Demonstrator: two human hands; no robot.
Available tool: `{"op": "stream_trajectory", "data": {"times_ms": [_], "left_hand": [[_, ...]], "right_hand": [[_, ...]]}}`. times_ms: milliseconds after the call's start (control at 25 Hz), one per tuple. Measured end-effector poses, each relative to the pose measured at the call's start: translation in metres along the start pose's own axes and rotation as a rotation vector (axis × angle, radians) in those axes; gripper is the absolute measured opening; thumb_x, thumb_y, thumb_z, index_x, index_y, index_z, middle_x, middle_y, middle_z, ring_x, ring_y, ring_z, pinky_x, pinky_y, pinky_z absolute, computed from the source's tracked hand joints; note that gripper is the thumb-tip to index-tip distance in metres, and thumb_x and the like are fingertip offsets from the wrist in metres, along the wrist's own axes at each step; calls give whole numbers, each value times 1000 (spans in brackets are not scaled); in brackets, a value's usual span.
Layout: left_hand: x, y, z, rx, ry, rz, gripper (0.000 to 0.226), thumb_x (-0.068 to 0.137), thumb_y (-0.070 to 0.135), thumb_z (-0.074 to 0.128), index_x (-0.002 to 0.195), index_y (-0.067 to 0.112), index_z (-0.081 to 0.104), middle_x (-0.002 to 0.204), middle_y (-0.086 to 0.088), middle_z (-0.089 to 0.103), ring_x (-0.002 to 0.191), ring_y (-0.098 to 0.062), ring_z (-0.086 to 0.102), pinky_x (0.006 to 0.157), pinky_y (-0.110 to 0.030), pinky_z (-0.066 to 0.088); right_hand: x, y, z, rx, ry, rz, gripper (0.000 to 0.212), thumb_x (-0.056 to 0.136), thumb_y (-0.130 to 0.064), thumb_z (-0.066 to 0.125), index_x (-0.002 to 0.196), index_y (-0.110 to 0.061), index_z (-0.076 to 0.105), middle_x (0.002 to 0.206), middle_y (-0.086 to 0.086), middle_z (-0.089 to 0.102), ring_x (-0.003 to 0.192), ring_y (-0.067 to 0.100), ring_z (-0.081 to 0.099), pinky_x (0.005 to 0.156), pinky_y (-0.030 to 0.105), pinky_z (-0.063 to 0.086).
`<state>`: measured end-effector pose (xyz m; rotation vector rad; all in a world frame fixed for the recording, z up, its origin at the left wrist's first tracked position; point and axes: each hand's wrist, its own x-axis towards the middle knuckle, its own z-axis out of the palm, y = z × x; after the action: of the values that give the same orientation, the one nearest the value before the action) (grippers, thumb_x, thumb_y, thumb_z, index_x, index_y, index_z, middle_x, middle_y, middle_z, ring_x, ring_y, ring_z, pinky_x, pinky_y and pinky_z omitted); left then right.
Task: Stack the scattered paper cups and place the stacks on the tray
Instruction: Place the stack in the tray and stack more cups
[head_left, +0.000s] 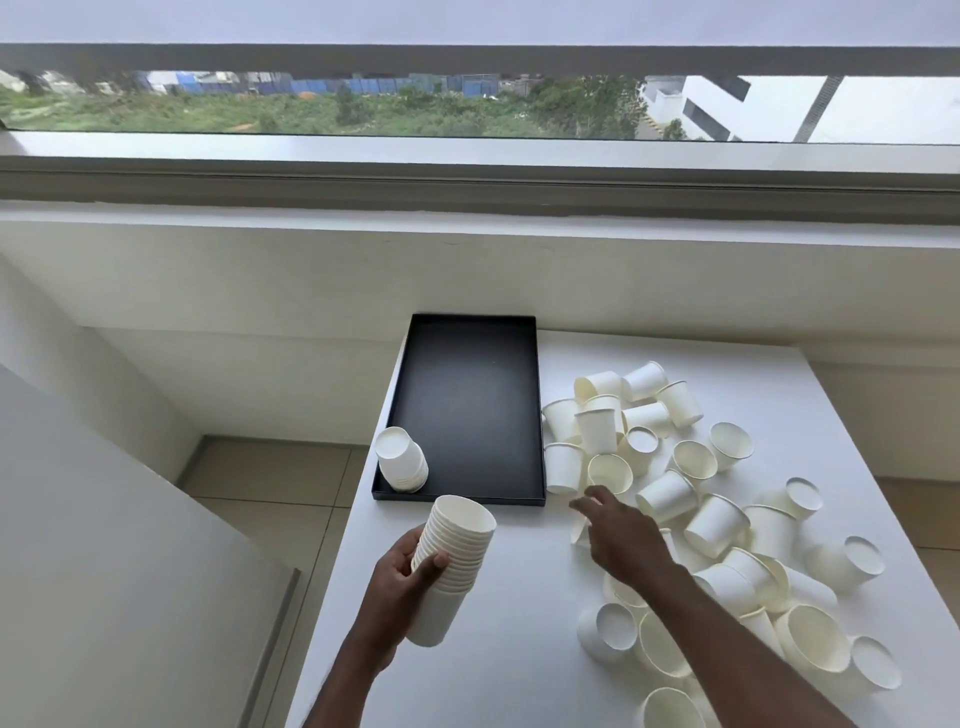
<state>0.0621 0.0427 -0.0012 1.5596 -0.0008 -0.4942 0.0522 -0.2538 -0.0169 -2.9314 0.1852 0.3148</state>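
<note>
While left fingers (434, 564) clasp the cup stack (457, 566), right fingers (587, 501) spread loosely above scattered cups (717, 525).

2 stacks (452, 566), 1 tray (540, 405), ~30 loose cups (717, 525)

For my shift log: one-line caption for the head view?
Left hand holds a cup stack; right hand reaches into loose cups beside the tray.

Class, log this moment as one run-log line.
left hand: holds cup stack | right hand: reaching loose cups | tray: one stack
</note>
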Motion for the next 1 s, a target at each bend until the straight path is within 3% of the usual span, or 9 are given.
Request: {"op": "stream_trajectory", "data": {"times_ms": [120,280,400,480,600,680,720,880,1000], "left_hand": [[0,-4,5,-11,18,6,67,61,61,73,115,22,66,101,-6,73,90,-24,69,71,-36,56],[2,-4,13,-13,16,-1,65,64,54,72,118,19,64,101,-5,73,89,-20,70,69,-33,55],[3,-1,17,-21,7,-5,63,65,53,72,119,21,64,103,-4,73,90,-21,70,69,-32,54],[6,1,17,-17,5,-5,62,66,53,72,120,23,64,103,-4,74,91,-21,70,71,-33,55],[10,5,17,-6,5,-6,59,67,53,71,118,25,65,102,-3,74,91,-21,69,72,-33,56],[13,8,18,5,-5,-5,55,68,54,72,115,26,66,101,-4,74,90,-22,69,72,-35,56],[13,11,19,13,-16,-2,54,68,53,72,114,26,66,100,-5,74,90,-23,69,72,-37,56],[11,22,19,19,-26,-7,51,69,55,71,110,24,68,97,-8,74,86,-24,70,70,-37,56],[7,22,11,25,-17,-52,51,70,56,70,111,26,68,97,-7,74,87,-27,71,70,-39,56]], "right_hand": [[17,17,21,-169,-132,-90,41,87,-9,43,122,-28,53,137,-7,47,106,27,60,74,36,50],[31,19,28,-300,-107,-140,19,84,1,43,92,-13,52,110,3,54,94,28,56,64,40,50],[34,10,11,-296,-40,-148,13,88,-6,43,91,-13,53,104,3,54,92,26,56,60,38,46],[28,-2,-14,-50,142,-81,9,90,-17,48,88,-17,57,94,0,58,88,24,58,64,35,48],[2,-23,-63,704,477,96,8,88,-17,61,80,-17,63,73,-4,65,70,18,61,63,29,46],[-15,-44,-87,1111,412,69,11,90,-14,61,79,-14,64,67,-4,65,62,13,58,61,24,47],[-21,-56,-93,1160,324,-3,11,89,-15,61,78,-15,64,65,-5,63,60,10,56,60,22,46],[-16,-82,-78,912,97,-160,6,91,-24,57,87,-27,60,68,-16,64,62,3,54,61,23,44],[-7,-85,-70,758,67,-258,9,97,-26,48,104,-31,50,81,-13,65,74,3,59,68,26,46]]}}
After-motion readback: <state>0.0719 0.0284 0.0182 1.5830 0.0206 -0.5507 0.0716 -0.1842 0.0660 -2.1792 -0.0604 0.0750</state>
